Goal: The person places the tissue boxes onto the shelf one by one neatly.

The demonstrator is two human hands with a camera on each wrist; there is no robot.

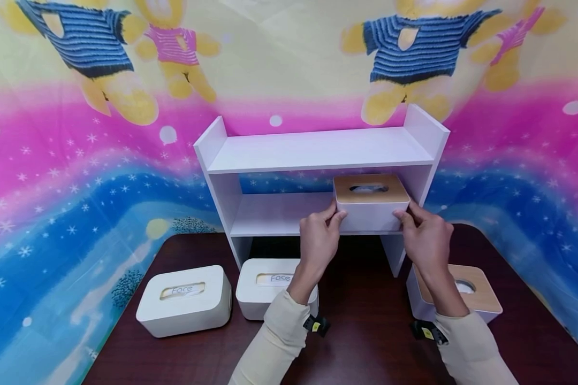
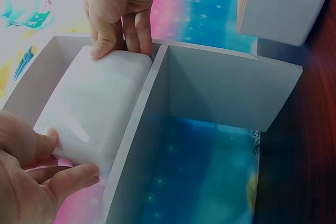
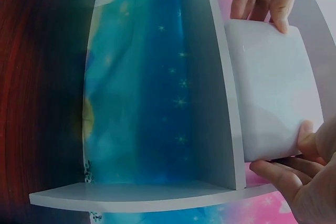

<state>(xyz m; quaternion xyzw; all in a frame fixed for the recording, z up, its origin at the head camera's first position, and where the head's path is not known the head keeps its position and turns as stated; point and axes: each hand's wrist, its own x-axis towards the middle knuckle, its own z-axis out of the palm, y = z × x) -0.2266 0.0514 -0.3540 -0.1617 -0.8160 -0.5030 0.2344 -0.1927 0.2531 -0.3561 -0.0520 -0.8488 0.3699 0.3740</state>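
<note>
A person's two hands hold a white rectangular tissue box with a light wooden lid (image 1: 371,200) on the middle board of a white two-tier desktop shelf (image 1: 318,149), at its right end, beside the right side panel. A pale tissue shows in the oval slot of the lid. The left hand (image 1: 319,235) grips the box's left end, thumb and fingers (image 2: 63,179) curled round the lower corner; the right hand (image 1: 426,235) grips the right end the same way, fingertips (image 3: 278,174) pressed to the box's side. The box sits between the two hands, its front face toward the camera.

On the dark brown wooden table (image 1: 366,331) below stand two white plastic boxes with rounded corners (image 1: 185,299) (image 1: 265,286), each with a slot marked "Face", side by side at left. A second white box with a wooden lid (image 1: 477,294) and round opening sits at right, partly hidden by the right forearm. A bright cartoon-bear backdrop cloth (image 1: 77,160) hangs behind.
</note>
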